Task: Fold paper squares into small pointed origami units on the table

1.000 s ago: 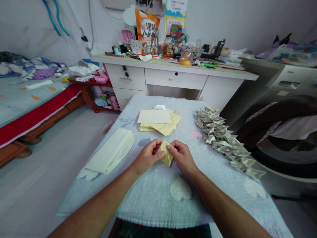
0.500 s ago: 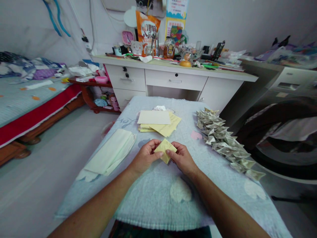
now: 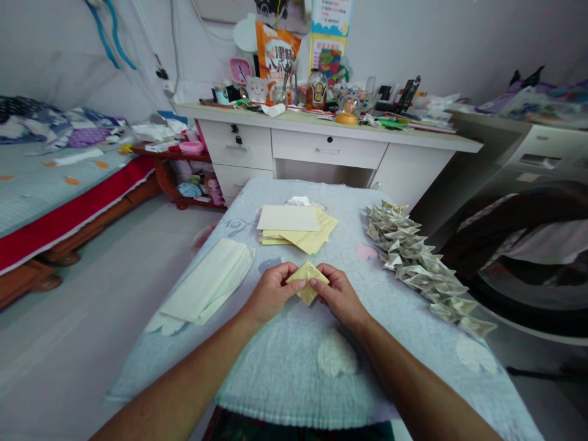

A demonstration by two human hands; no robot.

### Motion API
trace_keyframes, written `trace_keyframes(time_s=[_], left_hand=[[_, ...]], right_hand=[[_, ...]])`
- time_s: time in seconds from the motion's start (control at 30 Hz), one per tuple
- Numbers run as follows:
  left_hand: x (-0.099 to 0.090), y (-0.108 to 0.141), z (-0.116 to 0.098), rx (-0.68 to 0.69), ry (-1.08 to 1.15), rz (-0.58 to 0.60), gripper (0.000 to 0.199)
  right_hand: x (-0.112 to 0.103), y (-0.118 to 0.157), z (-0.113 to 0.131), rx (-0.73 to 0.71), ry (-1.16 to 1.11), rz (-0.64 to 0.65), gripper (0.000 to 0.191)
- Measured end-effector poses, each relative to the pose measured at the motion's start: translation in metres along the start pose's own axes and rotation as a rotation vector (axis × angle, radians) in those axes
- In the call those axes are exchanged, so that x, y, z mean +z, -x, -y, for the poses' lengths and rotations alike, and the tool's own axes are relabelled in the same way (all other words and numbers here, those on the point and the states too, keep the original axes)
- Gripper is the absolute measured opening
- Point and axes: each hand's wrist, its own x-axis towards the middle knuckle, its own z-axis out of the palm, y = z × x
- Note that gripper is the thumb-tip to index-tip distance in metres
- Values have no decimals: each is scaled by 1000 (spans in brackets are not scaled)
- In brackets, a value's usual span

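Note:
Between my two hands is a small yellow folded paper (image 3: pixel 308 269), turned so that it looks like a diamond. My left hand (image 3: pixel 274 288) pinches its left side, thumb on the front face and fingers behind. On the right edge my right hand (image 3: pixel 338 290) grips it the same way, the two thumb tips close together near the middle. The paper is held just above the cloth-covered table (image 3: pixel 285 367). Beyond it lies a stack of yellow paper sheets (image 3: pixel 294 233) with a paler sheet on top. The fingers behind the paper are partly hidden.
A pale green folded bundle (image 3: pixel 206 282) lies at the table's left. Along the right side runs a long row of interlocked folded paper pieces (image 3: pixel 413 263). A white desk (image 3: pixel 326 150) with clutter stands behind, a washing machine (image 3: pixel 523 159) at right, a bed (image 3: pixel 82 177) at left.
The view has shifted slightly, moving everything a little to the right in the picture. Both hands keep their hold on the folded paper, with hardly any change in their fingers.

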Motion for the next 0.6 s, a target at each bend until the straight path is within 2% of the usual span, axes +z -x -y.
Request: trace_keyframes(time_s=[0.13,0.3,0.47,0.6], left_hand=[[2,3,-2,41,-100,34,24],[1,3,-1,111,-137,-67,23],[-3,3,1,136,-207,-59,23],[-3,4,-2,141,-219,-32,22]], right_hand=[[-2,2,2,-10,24,-7,29],[0,1,2,-39,57,-27,31],[2,1,4,-86,82,7,29],[0,3,9,-177,260,-3,25]])
